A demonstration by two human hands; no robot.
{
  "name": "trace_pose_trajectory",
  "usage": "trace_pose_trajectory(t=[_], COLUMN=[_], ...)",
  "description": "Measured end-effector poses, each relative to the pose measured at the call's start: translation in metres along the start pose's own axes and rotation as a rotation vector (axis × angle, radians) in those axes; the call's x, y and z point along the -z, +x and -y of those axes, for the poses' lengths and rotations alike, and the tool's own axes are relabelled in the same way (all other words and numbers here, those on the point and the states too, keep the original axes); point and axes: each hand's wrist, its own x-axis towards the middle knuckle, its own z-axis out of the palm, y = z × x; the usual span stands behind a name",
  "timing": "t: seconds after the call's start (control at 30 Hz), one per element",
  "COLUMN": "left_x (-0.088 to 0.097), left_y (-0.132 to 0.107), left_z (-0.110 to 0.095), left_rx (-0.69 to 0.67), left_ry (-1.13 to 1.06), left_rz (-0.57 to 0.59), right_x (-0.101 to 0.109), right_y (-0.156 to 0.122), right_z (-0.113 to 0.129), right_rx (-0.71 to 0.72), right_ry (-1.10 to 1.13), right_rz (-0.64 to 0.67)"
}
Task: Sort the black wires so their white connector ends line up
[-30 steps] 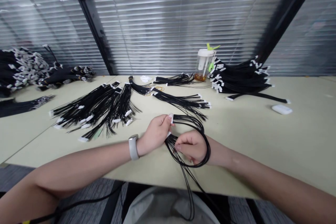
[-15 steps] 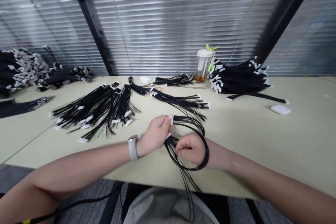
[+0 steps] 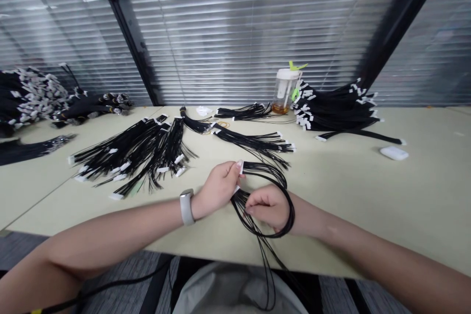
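Observation:
A black wire harness (image 3: 289, 196) with white connectors curves in a loop at the middle of the table's front. My left hand (image 3: 220, 184), with a grey-banded watch on its wrist, is closed on the harness, a white connector (image 3: 241, 167) showing past the thumb and a second white connector (image 3: 236, 189) below the fingers. My right hand (image 3: 268, 206) reaches through the loop, which lies around its wrist. Its thumb and fingertips are pinched together at the wires beneath the lower connector. Loose wire ends (image 3: 268, 274) hang over the table edge toward my lap.
Spread wire bundles (image 3: 132, 152) lie left of my hands, with further bundles (image 3: 253, 140) behind. A lidded cup (image 3: 282, 91) stands near the blinds beside a pile of black cables (image 3: 342, 108). A white mouse-like object (image 3: 393, 153) is at right. More cables (image 3: 33, 98) are heaped far left.
My right hand has risen very slightly, still pinched. The loop around its wrist and the hanging wires have shifted a little. My left hand has stayed in place.

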Motion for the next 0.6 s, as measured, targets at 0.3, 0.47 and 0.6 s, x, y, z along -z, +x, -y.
trace_pose_trajectory(t=[0.3, 0.47, 0.6], left_x=[-0.001, 0.000, 0.000], left_y=[0.000, 0.001, 0.001], left_z=[0.000, 0.001, 0.002], left_rx=[-0.003, 0.001, -0.005], left_ry=[-0.009, -0.016, -0.016], left_rz=[0.000, -0.003, -0.003], right_x=[0.004, 0.001, -0.002], right_y=[-0.006, -0.009, -0.013], right_z=[0.010, 0.013, 0.021], right_rx=[0.155, 0.198, 0.203], right_ry=[-0.329, -0.471, -0.589], right_rz=[-0.149, -0.201, -0.260])
